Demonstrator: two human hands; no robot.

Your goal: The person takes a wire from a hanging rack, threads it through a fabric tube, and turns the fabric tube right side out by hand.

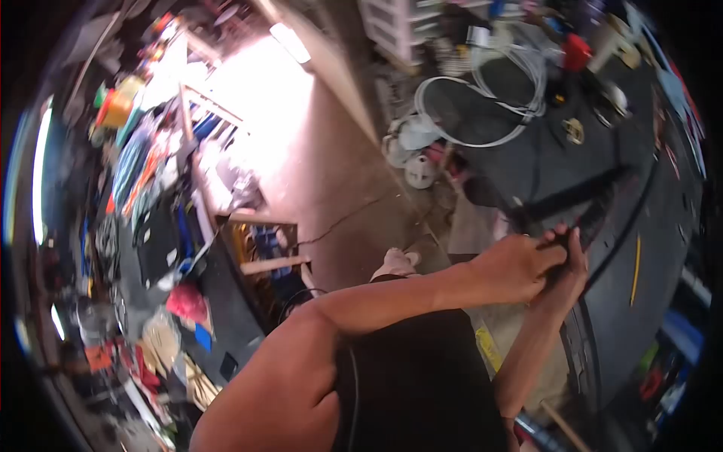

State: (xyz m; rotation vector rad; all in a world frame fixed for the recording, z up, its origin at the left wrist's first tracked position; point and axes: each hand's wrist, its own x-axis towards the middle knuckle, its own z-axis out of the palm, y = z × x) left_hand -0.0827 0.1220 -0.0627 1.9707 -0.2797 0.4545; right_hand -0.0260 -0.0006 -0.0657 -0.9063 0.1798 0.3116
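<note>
My left hand (514, 265) reaches across from the left with its fingers curled. It meets my right hand (571, 273) at the near edge of the dark workbench (625, 301). Both hands are closed round the near end of a black angular frame (576, 197), whose long bars spread away over the bench. Its exact kind is blurred, and the gripped part is mostly hidden by my fingers. A black cable (631, 237) curves along the bench just right of my hands.
A coil of white tubing (482, 143) lies farther back on the bench, near a red object (577, 51). A yellow stick (636, 270) lies to the right. Across the concrete floor (339, 196), a cluttered table (226, 301) stands left, above a wooden stool (275, 264).
</note>
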